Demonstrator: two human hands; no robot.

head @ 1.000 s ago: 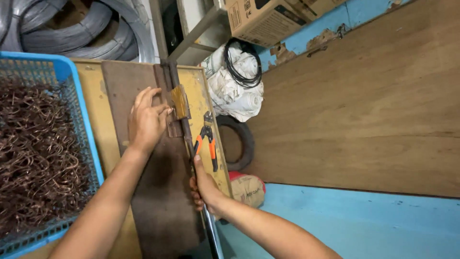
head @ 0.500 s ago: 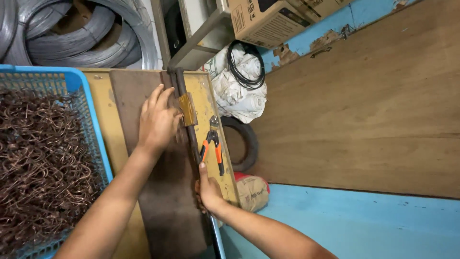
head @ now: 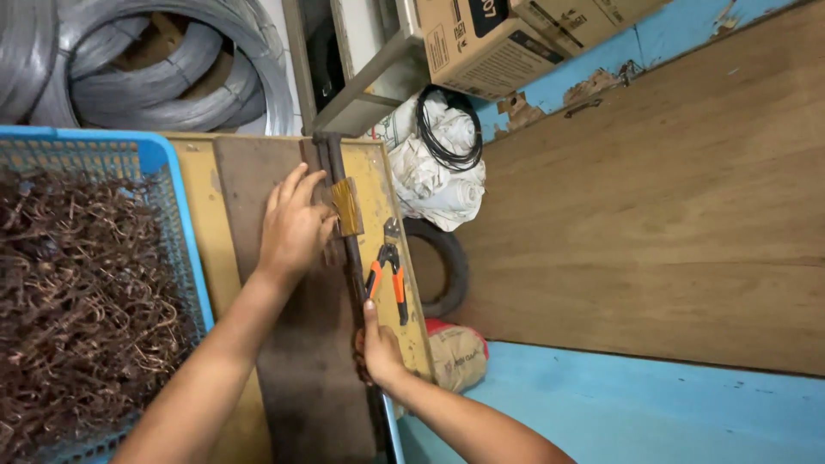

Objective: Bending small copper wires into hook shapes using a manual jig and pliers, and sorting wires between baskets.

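My left hand (head: 294,223) lies with spread fingers on a dark board (head: 284,344) on a yellow bench, its fingertips against a small brass-coloured block (head: 347,206) fixed to a long dark metal bar (head: 352,258). My right hand (head: 378,348) grips the near end of that bar; what sits under its palm is hidden. Orange-handled pliers (head: 388,268) lie on the bench just right of the bar, between the two hands.
A blue mesh crate (head: 185,249) full of bent brown wire pieces sits at the left. Coils of grey wire (head: 155,77) lie behind it. Right of the bench are a white sack (head: 434,172) with black cable, a tyre (head: 451,266), cardboard boxes (head: 481,43) and a wooden panel.
The view has shifted, so bench and hands sit further right. My left hand stays on the board by the block and my right hand stays on the bar's near end.
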